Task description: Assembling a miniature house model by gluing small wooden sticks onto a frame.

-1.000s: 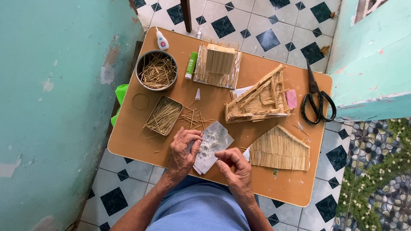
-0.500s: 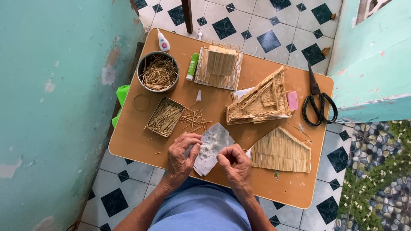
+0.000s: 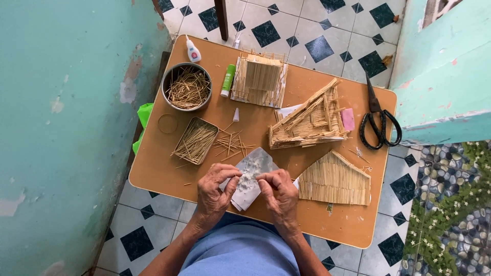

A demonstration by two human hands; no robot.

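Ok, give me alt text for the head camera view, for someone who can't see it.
Seen from above, a person's left hand and right hand meet fingertip to fingertip over a glue-smeared white paper sheet on an orange-brown table. Around it lie a toothpick house frame, a flat toothpick wall panel, a round metal bowl of toothpicks and black scissors.

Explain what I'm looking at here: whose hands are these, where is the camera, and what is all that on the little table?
There is no machine here. A person wears a camera on the head, so the picture looks straight down at their own two bare hands. The left hand and right hand meet over a sheet of paper smeared with white glue; whether they pinch anything is too small to tell. On the orange table lie a round bowl and a square tin of thin sticks, a glue stick, a glue bottle, black scissors, and stick-built house parts, including a flat wall panel.
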